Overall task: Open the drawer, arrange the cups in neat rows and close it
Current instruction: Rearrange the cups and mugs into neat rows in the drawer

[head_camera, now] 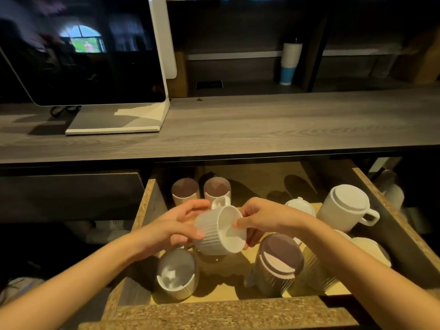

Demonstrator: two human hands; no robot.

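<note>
The drawer [214,310] stands pulled out below the counter, with several cups inside. A white ribbed mug [214,234] is tipped on its side above the drawer's middle, mouth toward the right. My left hand [176,225] grips its ribbed wall and my right hand [259,217] pinches its rim. Two beige cups [185,191] [217,189] stand upright at the back left. Another ribbed cup [176,273] stands at the front left. A lidded ribbed cup [279,260] leans at the front right. A white lidded mug [345,206] sits at the back right.
A grey wooden counter [262,125] runs above the drawer, holding a white-framed screen [81,48] at the left. A stack of paper cups [289,64] stands on the shelf behind. More lidded cups [301,206] lie under my right forearm. The drawer's chipboard side walls [385,206] flank the cups.
</note>
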